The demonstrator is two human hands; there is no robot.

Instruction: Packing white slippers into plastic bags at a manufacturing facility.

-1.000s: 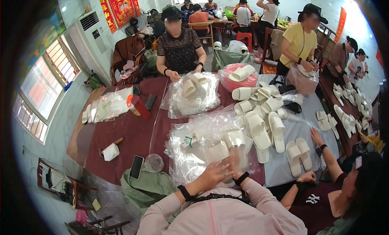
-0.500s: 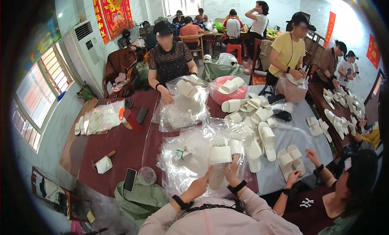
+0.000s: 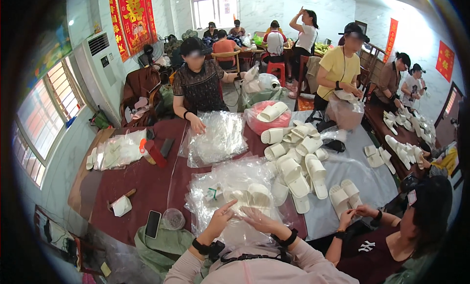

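Left hand (image 3: 221,216): fingers spread, pressing a clear plastic bag (image 3: 230,186) holding white slippers (image 3: 258,196). Right hand (image 3: 258,219): fingers loosely apart, flat on the same bag, just beside the left. Beyond the hands: heap of loose white slippers (image 3: 296,159). Left of the left hand: round clear lid (image 3: 173,218), black phone (image 3: 153,223) on the maroon table (image 3: 147,181).

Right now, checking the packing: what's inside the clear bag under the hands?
White slippers show through the clear bag; both hands and crumpled plastic cover the lower part.
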